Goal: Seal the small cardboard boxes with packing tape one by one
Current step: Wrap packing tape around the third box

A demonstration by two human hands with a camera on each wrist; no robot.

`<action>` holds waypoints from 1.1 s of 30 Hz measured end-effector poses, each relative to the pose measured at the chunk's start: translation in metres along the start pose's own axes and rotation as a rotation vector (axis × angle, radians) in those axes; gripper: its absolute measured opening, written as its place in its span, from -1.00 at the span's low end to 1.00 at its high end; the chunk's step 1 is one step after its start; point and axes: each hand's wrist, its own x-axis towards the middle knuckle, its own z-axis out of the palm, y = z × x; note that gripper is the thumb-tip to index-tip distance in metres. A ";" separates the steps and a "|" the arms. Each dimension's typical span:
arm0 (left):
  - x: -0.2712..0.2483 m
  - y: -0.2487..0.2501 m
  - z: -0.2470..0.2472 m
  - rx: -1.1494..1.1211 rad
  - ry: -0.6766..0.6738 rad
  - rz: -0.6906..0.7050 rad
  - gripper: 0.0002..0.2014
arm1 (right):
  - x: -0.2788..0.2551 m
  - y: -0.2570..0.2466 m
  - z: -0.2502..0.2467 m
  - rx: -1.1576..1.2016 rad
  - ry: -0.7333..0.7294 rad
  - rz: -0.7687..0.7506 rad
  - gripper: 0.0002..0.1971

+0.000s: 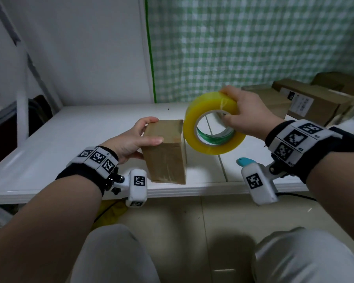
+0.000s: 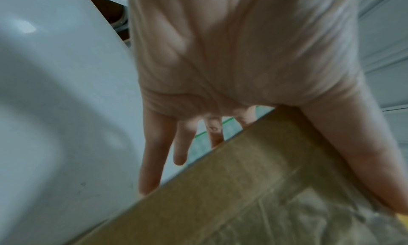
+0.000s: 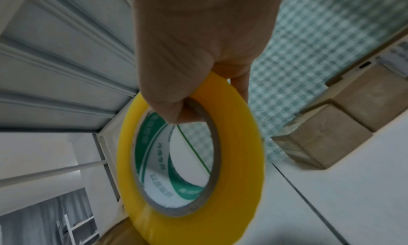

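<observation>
One box [image 1: 165, 151] between left thumb and fingers [image 1: 150, 120].

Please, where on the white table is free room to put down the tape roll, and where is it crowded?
Bare table lies left of and behind the small box that the left hand holds, up to the wall. A narrower bare strip lies right of the box, under the tape roll in the right hand. The far right corner is crowded with stacked cardboard boxes.

Tape roll [image 3: 192, 163] core print, box label [image 1: 301, 104] (both blurred): unreadable.
</observation>
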 end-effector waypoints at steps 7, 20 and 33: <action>-0.002 0.000 0.000 -0.012 -0.008 -0.007 -0.16 | -0.006 0.015 0.016 0.056 0.018 0.030 -0.48; 0.007 0.041 -0.005 0.621 -0.020 0.037 -0.18 | -0.008 0.015 0.026 0.097 0.028 0.086 -0.51; 0.031 0.055 0.053 0.459 -0.170 0.181 0.10 | -0.010 0.001 -0.013 0.076 0.275 0.050 -0.36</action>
